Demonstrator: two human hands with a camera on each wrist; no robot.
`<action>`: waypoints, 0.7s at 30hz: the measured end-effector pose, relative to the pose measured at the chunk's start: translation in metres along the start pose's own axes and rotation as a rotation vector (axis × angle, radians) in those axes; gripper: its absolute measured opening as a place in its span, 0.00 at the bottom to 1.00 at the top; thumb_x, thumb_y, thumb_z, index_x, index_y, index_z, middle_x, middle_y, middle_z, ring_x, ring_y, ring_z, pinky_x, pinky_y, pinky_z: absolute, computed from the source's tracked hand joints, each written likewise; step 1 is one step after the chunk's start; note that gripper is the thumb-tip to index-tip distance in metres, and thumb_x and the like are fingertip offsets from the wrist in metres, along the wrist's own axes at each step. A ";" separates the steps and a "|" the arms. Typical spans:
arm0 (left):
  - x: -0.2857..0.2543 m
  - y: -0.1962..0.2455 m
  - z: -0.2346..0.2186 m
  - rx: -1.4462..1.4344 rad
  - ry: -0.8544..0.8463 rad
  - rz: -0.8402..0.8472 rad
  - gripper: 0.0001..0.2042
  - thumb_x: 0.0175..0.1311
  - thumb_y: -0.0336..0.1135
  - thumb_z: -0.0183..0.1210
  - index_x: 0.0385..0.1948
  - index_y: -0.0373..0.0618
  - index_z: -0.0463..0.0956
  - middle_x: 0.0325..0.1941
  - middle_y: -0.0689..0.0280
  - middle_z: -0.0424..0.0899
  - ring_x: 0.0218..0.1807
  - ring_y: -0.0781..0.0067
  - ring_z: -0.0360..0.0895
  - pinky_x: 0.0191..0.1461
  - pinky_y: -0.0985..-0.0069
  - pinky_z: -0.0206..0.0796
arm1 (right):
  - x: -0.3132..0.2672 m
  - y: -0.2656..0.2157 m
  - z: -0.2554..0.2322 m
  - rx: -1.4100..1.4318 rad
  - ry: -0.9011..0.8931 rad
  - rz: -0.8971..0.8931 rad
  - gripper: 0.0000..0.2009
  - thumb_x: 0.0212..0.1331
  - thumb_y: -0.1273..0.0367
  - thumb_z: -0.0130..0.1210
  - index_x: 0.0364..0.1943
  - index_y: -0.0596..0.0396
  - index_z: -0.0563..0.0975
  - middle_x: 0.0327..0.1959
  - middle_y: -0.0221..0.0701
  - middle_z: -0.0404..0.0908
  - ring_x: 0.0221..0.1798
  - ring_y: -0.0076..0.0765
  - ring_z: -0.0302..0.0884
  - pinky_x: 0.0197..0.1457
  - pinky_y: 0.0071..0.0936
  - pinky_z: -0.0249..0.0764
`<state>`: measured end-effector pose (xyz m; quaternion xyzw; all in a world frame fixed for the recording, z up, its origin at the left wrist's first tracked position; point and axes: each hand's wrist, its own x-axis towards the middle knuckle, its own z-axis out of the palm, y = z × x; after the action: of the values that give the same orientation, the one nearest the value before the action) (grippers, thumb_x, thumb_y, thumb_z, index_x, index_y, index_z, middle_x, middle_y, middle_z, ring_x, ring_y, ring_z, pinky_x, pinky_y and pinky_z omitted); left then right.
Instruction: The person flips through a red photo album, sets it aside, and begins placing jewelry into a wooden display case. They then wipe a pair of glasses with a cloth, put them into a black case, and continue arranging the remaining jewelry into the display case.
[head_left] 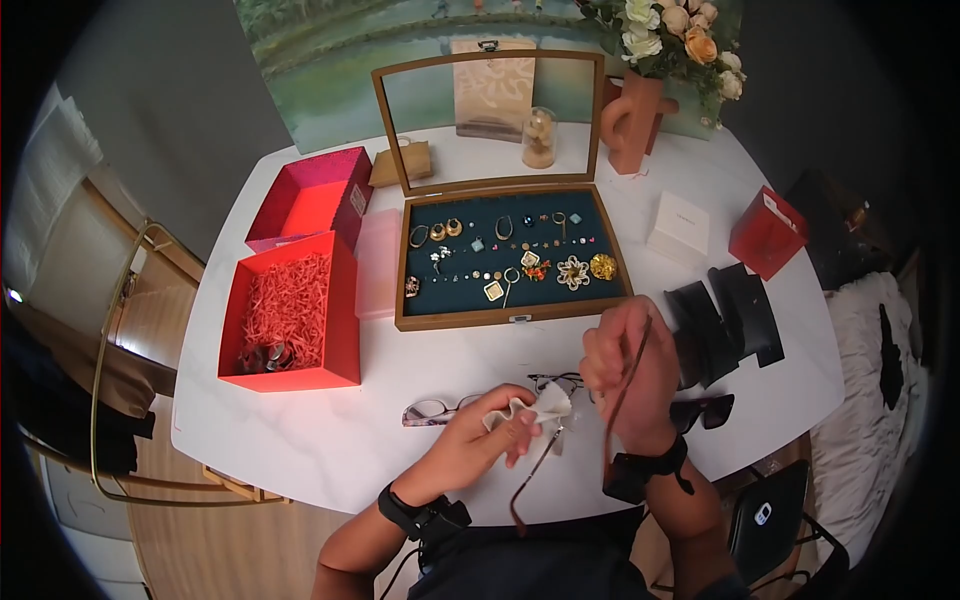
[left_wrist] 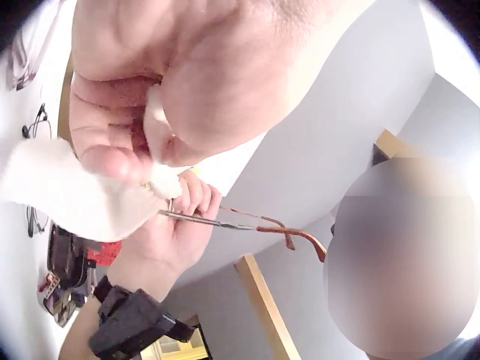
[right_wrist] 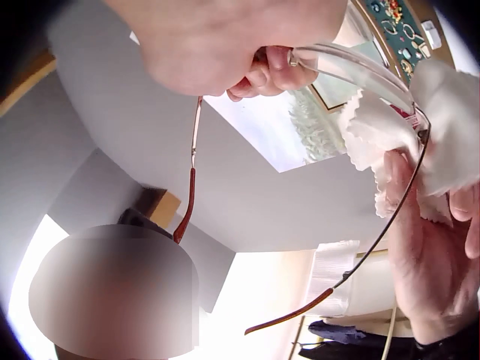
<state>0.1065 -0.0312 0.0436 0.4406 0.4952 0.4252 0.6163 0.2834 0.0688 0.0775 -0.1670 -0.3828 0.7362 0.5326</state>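
A pair of glasses with thin metal temples and brown tips (head_left: 535,480) is held between the two hands above the table's near edge. The left hand (head_left: 470,440) pinches a white cloth (head_left: 550,403) round one end of the glasses, at the lens. In the right wrist view the clear lens (right_wrist: 360,71) runs from the right hand to the cloth (right_wrist: 450,120). The right hand (head_left: 635,375) grips the other end of the frame with curled fingers, a temple (right_wrist: 191,195) hanging past it.
Behind the hands stands an open jewellery case (head_left: 460,322). More glasses (head_left: 430,410) and sunglasses (head_left: 703,411) lie beside the hands. Red boxes (head_left: 340,350) are at left; black cases (head_left: 745,310), a white box (head_left: 679,225) and a red box (head_left: 767,232) at right.
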 end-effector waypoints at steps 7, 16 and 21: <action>0.001 0.007 0.016 -0.146 -0.264 -0.084 0.13 0.79 0.40 0.48 0.50 0.39 0.71 0.30 0.61 0.83 0.28 0.77 0.80 0.32 0.81 0.72 | -0.012 0.011 0.000 -0.328 -0.162 -0.326 0.05 0.69 0.73 0.49 0.35 0.58 0.69 0.20 0.27 0.66 0.20 0.22 0.60 0.24 0.22 0.58; -0.010 0.014 -0.004 -0.187 -0.425 -0.254 0.14 0.78 0.42 0.50 0.43 0.38 0.72 0.30 0.64 0.81 0.30 0.78 0.79 0.30 0.81 0.71 | -0.004 -0.009 -0.024 -0.916 -0.399 -0.620 0.03 0.57 0.77 0.54 0.34 0.59 0.74 0.22 0.34 0.75 0.21 0.36 0.72 0.26 0.27 0.67; -0.022 0.009 -0.011 -0.298 -0.440 -0.197 0.14 0.78 0.42 0.50 0.42 0.38 0.72 0.30 0.63 0.80 0.29 0.77 0.78 0.31 0.79 0.69 | 0.000 -0.015 -0.025 -1.027 -0.401 -0.712 0.03 0.55 0.77 0.56 0.33 0.58 0.75 0.21 0.35 0.75 0.20 0.38 0.72 0.24 0.30 0.66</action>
<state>0.0913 -0.0484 0.0560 0.3768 0.3221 0.3255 0.8052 0.3100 0.0802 0.0725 -0.1225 -0.8095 0.2553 0.5144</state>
